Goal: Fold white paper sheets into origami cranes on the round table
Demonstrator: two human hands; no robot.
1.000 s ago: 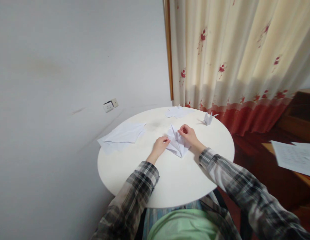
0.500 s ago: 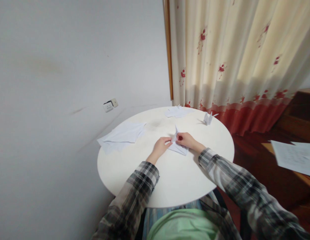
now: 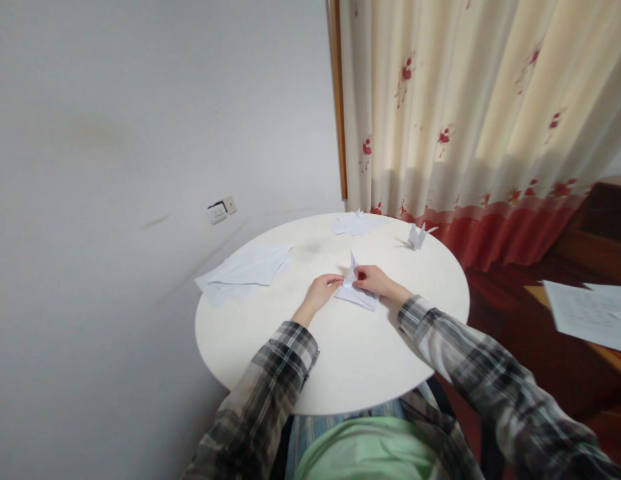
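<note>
A partly folded sheet of white paper [image 3: 357, 297] lies on the round white table [image 3: 350, 360], with one pointed flap standing up from it. My left hand [image 3: 324, 291] pinches the left edge of the paper, thumb and fingers together. On the other side, my right hand [image 3: 373, 279] has its fingers closed on the upright flap. The fingertips partly cover the folds between them.
Loose white sheets [image 3: 250, 267] lie at the table's left. More paper [image 3: 354, 225] is at the far edge, and a folded paper figure [image 3: 416, 237] stands at the back right. A wall is close on the left; papers [image 3: 585, 310] rest on furniture at right.
My left hand has shifted very slightly to the left along the paper's edge. My right hand keeps nearly the same place on the flap.
</note>
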